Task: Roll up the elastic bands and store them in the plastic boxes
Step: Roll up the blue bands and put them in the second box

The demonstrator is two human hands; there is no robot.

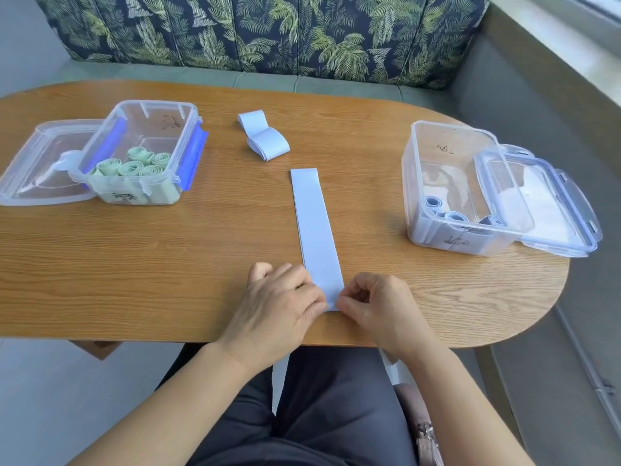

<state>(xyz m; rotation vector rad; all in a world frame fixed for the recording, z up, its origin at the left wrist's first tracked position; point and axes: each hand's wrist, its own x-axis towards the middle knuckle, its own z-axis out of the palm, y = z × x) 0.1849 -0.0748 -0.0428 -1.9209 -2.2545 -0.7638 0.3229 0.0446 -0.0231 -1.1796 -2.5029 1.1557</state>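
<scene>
Across the middle of the frame, an oval wooden table (168, 264), near edge at lower centre. Along the top, behind it, a sofa back (268, 35) in a dark leaf print.

At mid right, on the table, the right box (437, 153): clear plastic, open, upright. Against its right side, a clear lid (554, 203) with a bluish rim, overlapping the box in this view; touching or only beside, cannot tell.

At upper left, the left box (158, 122): clear, open, blue clips down both long sides. Just to its left, flat on the table, a second clear lid (37, 163).

Down the centre, the flat blue band (312, 223), laid out lengthwise and slightly slanted. Far end free, about mid-table; near end at lower centre, close to the table edge, caught between both hands.

At lower centre, left of that near end, the left hand (279, 307), palm down, fingertips closed on the band's left corner. Directly right of it, the right hand (379, 304), fingers curled, thumb and forefinger pinching the right corner. Almost touching each other across the band's width.

At upper centre, beyond the flat band's far end and apart from it, a folded blue band (265, 136), loosely looped, well away from both hands.

Inside the left box, at its near end, several green rolls (134, 164) on end. Inside the right box, along the near wall, a few blue rolls (453, 216).
</scene>
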